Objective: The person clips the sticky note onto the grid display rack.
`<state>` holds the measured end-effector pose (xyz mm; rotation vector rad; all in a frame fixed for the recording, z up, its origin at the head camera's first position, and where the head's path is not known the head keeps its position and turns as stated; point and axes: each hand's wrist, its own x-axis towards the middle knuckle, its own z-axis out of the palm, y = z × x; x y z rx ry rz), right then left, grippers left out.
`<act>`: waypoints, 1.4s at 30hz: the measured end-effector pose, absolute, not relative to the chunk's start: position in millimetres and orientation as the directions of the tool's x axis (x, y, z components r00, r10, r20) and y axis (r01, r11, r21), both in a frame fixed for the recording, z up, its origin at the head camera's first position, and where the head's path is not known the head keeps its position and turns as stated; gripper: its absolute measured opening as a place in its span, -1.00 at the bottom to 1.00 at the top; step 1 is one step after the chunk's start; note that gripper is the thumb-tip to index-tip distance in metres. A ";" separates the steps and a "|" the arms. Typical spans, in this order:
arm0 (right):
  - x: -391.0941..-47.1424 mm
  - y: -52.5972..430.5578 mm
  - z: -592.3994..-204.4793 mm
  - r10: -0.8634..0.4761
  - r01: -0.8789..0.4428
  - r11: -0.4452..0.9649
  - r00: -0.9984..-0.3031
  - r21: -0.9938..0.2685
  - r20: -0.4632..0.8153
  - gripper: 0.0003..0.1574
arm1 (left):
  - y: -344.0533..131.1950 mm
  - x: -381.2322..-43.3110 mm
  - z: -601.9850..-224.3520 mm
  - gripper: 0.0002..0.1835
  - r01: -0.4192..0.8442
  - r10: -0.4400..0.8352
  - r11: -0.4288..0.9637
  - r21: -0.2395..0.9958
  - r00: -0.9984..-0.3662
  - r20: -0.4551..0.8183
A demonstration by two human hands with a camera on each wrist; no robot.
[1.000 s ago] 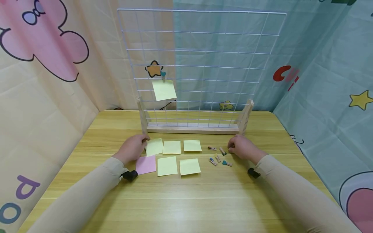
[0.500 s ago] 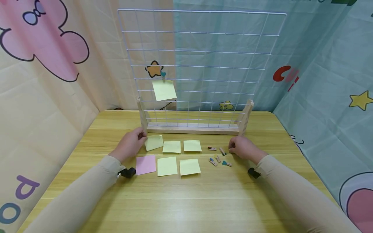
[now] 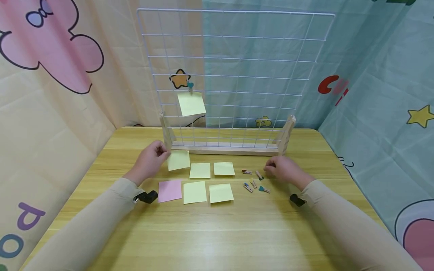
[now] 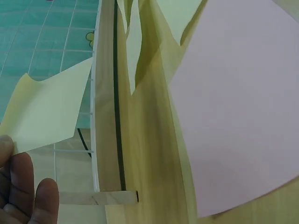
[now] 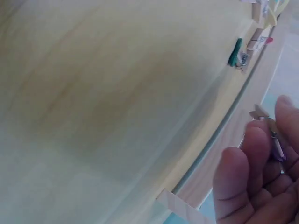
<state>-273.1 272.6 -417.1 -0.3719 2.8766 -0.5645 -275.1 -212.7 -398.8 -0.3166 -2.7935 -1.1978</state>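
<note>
In the head view my left hand (image 3: 148, 160) pinches a pale yellow sticky note (image 3: 178, 161) by its left edge, in front of the rack's left foot. The left wrist view shows that sticky note (image 4: 53, 109) raised off the table between thumb and fingertips. To the right, my right hand (image 3: 286, 170) hovers beside several small clothespins (image 3: 259, 175). Seen from the right wrist, a small wooden clothespin (image 5: 272, 133) is held between thumb and fingers. A white wire grid rack (image 3: 230, 151) carries another yellow note (image 3: 191, 105), clipped by a blue heart clothespin (image 3: 190, 86).
Several more yellow notes (image 3: 194, 192) and a pink one (image 3: 170, 191) lie in two rows on the wooden table (image 3: 210, 237). Loose clothespins (image 3: 248, 188) lie right of them. The rack's wooden feet (image 3: 286, 135) stand behind. Printed curtains (image 3: 366, 113) enclose the table.
My left hand has moved away from me, lifting the yellow note off its spot at the left of the back row. The right hand has stayed nearly in place.
</note>
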 end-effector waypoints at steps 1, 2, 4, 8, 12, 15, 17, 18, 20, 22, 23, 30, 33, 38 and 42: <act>-272.4 272.0 -415.6 -0.277 -0.207 0.894 -0.952 -0.397 -0.128 -0.76 | -211.7 -274.9 -397.0 -0.88 0.228 0.153 0.665 0.711 -0.974 0.169; -271.7 271.1 -414.0 -0.278 -0.206 0.890 -0.953 -0.407 -0.124 -0.75 | -210.8 -274.7 -395.8 -0.87 0.234 0.152 0.658 0.715 -0.972 0.179; -270.5 269.4 -411.6 -0.283 -0.212 0.879 -0.953 -0.427 -0.110 -0.74 | -207.7 -274.0 -392.9 -0.89 0.254 0.160 0.645 0.720 -0.967 0.198; -268.5 266.6 -407.7 -0.319 -0.259 0.848 -0.946 -0.462 -0.056 -0.70 | -200.5 -273.7 -388.6 -0.89 0.271 0.160 0.620 0.737 -0.963 0.219; -266.1 264.6 -403.7 -0.368 -0.326 0.822 -0.930 -0.466 0.001 -0.67 | -193.3 -273.6 -385.3 -0.84 0.263 0.147 0.597 0.758 -0.965 0.219; -264.5 263.0 -399.9 -0.379 -0.334 0.804 -0.925 -0.492 0.011 -0.63 | -187.5 -272.7 -382.0 -0.81 0.264 0.149 0.583 0.768 -0.964 0.218; -263.4 261.6 -397.0 -0.373 -0.325 0.787 -0.928 -0.524 0.015 -0.62 | -183.1 -272.0 -379.4 -0.79 0.272 0.156 0.565 0.779 -0.962 0.223; -263.1 260.8 -395.7 -0.368 -0.319 0.777 -0.930 -0.543 0.019 -0.62 | -180.8 -271.4 -377.8 -0.78 0.278 0.160 0.555 0.784 -0.961 0.227; -262.0 259.0 -392.9 -0.363 -0.313 0.756 -0.931 -0.574 0.029 -0.61 | -176.2 -270.6 -375.3 -0.78 0.285 0.165 0.531 0.798 -0.959 0.232; -261.2 257.0 -390.6 -0.364 -0.317 0.744 -0.930 -0.588 0.040 -0.62 | -171.6 -269.9 -373.1 -0.78 0.291 0.170 0.514 0.807 -0.956 0.237; -260.5 256.0 -389.5 -0.368 -0.323 0.741 -0.929 -0.589 0.047 -0.62 | -169.3 -269.6 -372.2 -0.78 0.293 0.171 0.510 0.809 -0.956 0.239; -257.5 250.9 -384.2 -0.369 -0.349 0.751 -0.926 -0.561 0.082 -0.65 | -156.3 -268.4 -366.5 -0.78 0.309 0.183 0.475 0.824 -0.950 0.251; -255.6 248.9 -381.2 -0.359 -0.336 0.727 -0.929 -0.598 0.085 -0.66 | -152.5 -267.6 -363.8 -0.78 0.304 0.181 0.469 0.829 -0.952 0.247; -252.9 245.7 -375.6 -0.351 -0.310 0.668 -0.933 -0.676 0.082 -0.75 | -145.8 -266.7 -358.3 -0.78 0.313 0.182 0.463 0.829 -0.949 0.256; -252.5 243.3 -372.1 -0.343 -0.289 0.656 -0.937 -0.697 0.066 -0.78 | -139.5 -267.4 -353.9 -0.77 0.325 0.191 0.438 0.838 -0.945 0.266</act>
